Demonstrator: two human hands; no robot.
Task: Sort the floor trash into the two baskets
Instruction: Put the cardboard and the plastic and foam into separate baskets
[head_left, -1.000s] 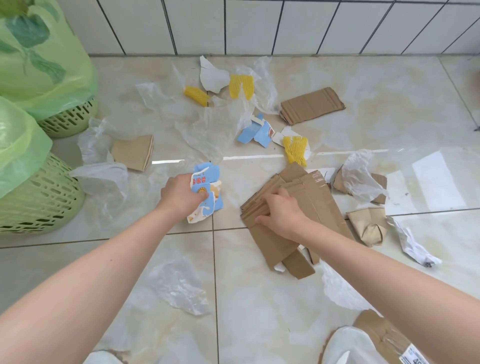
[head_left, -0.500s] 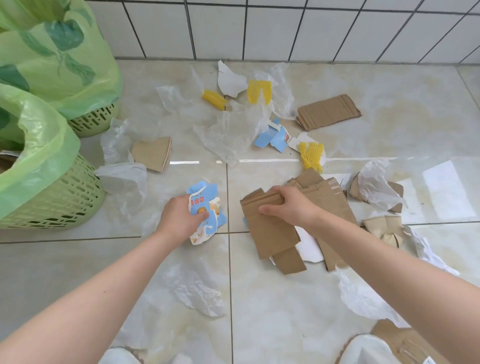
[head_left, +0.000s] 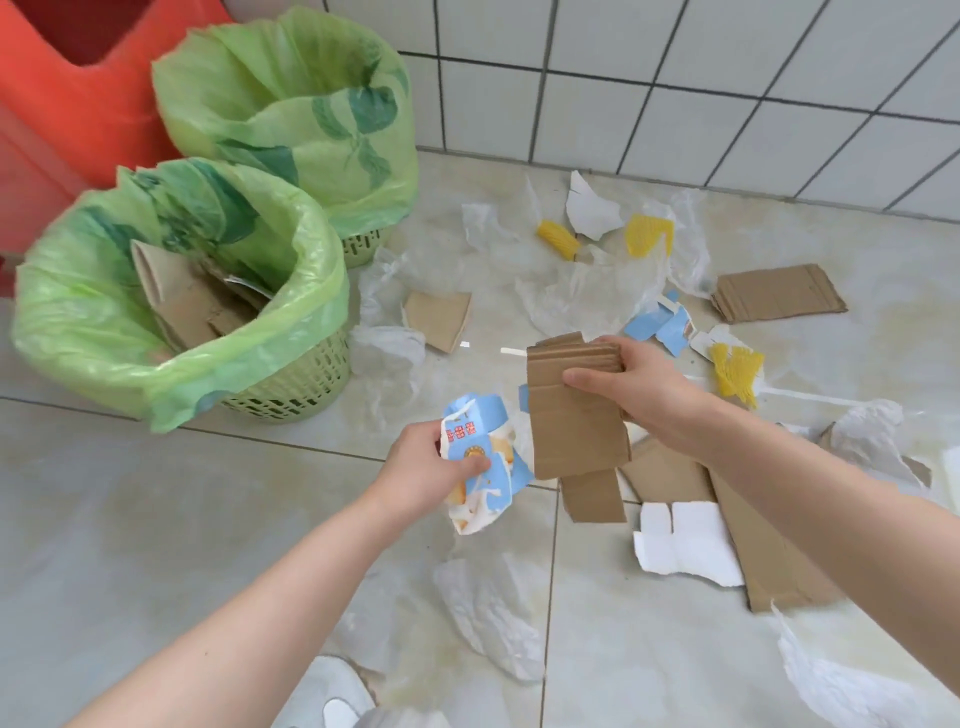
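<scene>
Currently, head view — the only one. Left hand (head_left: 423, 475) grips a crumpled blue-and-white printed carton (head_left: 480, 457), fingers (head_left: 475, 466) curled round it, held clear of the floor (head_left: 156, 519). Right hand (head_left: 641, 395) pinches a stack of brown cardboard pieces (head_left: 571, 415): thumb over the front face, the other fingers wrapped behind the top edge, so the sheets hang down in one bundle. Judgement: both loads are lifted for carrying toward the baskets at left.

Near basket (head_left: 291, 384), green liner, already holds cardboard scraps — likely the paper-and-card bin, so the stack probably belongs there. Far basket (head_left: 363, 244) stands just behind it; contents hidden by its liner. Still on the floor: clear plastic film (head_left: 576, 296), yellow foam netting (head_left: 735, 371), a ribbed cardboard sheet (head_left: 776, 293), white torn card (head_left: 685, 545), more brown cardboard under the right forearm.

Writing: the carton shows red block characters and a round gold emblem — too blurred to read. No other legible label.
</scene>
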